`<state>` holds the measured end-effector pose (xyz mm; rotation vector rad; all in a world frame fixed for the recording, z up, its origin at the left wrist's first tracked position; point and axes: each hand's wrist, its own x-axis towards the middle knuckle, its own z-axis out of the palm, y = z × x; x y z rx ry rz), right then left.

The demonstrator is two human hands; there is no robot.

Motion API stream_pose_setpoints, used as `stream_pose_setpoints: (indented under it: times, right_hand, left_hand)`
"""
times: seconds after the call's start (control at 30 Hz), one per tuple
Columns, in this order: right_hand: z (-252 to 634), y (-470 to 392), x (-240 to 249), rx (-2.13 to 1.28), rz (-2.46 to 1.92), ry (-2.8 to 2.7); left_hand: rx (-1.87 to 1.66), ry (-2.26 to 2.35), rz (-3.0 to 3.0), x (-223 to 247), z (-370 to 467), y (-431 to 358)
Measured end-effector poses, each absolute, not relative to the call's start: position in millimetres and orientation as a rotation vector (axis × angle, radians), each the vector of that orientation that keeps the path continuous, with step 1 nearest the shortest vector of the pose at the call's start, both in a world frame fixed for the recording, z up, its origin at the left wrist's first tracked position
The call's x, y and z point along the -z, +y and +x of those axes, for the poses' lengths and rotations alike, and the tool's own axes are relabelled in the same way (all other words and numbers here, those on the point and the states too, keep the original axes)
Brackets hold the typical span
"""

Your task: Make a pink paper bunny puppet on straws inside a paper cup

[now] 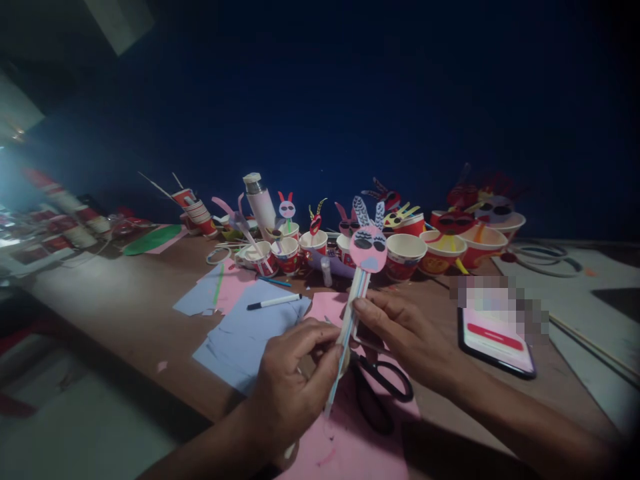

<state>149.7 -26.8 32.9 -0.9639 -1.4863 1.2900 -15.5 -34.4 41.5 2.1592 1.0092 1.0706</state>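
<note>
A pink paper rabbit face point(369, 249) with dark glasses and patterned ears tops a pale striped stick point(356, 293). My left hand point(303, 377) pinches the lower part of this stick between thumb and fingers. Higher up, just under the face, my right hand point(400, 327) grips the same stick. Black-handled scissors point(383, 383) lie below my hands on a pink sheet point(360, 453). Left of the hands, a black and white marker point(275, 302) rests on blue-grey paper point(227, 350).
Paper cups point(406, 257) with decorated paper faces line the back, beside a white flask point(261, 207). A phone point(497, 333) lies at the right, near thin sticks point(595, 343). A green paper piece point(153, 240) lies back left.
</note>
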Motion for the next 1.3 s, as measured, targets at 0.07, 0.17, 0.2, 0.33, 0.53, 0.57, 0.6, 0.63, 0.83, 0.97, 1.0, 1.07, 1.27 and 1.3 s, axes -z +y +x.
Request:
stream_pose_setpoints:
  times: [0.07, 0.17, 0.2, 0.33, 0.53, 0.57, 0.6, 0.63, 0.83, 0.97, 1.0, 1.07, 1.27, 1.3]
  right_hand:
    - [149.7, -26.0, -31.9, -1.301, -0.97, -1.482]
    - [149.6, -25.8, -31.0, -1.373, -0.978, -1.466]
    - [149.3, -26.0, -31.0, -1.398, -0.981, -1.464]
    - [148.1, -27.6, -31.9, -1.478, -0.967, -1.437]
    - [150.4, -29.0, -37.5, -1.46, -0.945, -1.513]
    - [151.4, -29.0, -39.0, -1.433, -0.955, -1.543]
    - [152.6, -29.0, -40.2, -1.415, -0.965, -1.571]
    - [153.8, -28.8, -41.2, -1.408, -0.971, -1.596]
    - [161.6, -26.4, -40.1, -1.376, -1.132, -1.737]
    - [164.4, -24.8, -39.3, -1.499, -1.156, -1.777]
    - [164.5, -24.7, -39.1, -1.536, -1.127, -1.775]
    - [164.3, -24.9, -38.8, -1.592, -1.054, -1.765]
    - [162.9, -27.9, -45.3, -1.355, -1.151, -1.699]
    - [162.3, -28.1, -48.0, -1.283, -1.18, -1.661]
  left_hand:
    - [-1.073, 0.938, 2.207, -40.7, -16.3, -33.1]
    - [-1.029, 0.805, 2.294, -39.6, -19.7, -30.1]
    - [-0.995, 0.765, 2.322, -39.8, -21.5, -28.7]
    - [-0.808, 0.699, 2.528, -45.2, -29.7, -20.8]
    - [-0.689, 0.582, 2.88, -57.7, -34.6, -9.5]
    - [-0.69, 0.559, 2.896, -59.2, -34.2, -8.5]
    - [-0.696, 0.537, 2.898, -60.4, -33.9, -7.6]
    - [-0.702, 0.524, 2.889, -61.0, -33.8, -6.7]
    - [-0.743, 0.458, 2.874, -56.1, -40.2, 4.3]
    - [-0.541, 0.301, 2.978, -59.2, -39.1, 14.3]
    - [-0.519, 0.258, 2.998, -61.5, -37.1, 16.7]
    - [-0.523, 0.202, 3.054, -66.4, -33.1, 20.9]
    - [-1.065, 0.305, 3.177, -71.2, -53.0, 18.8]
    - [-1.174, 0.372, 3.088, -67.7, -62.6, 16.1]
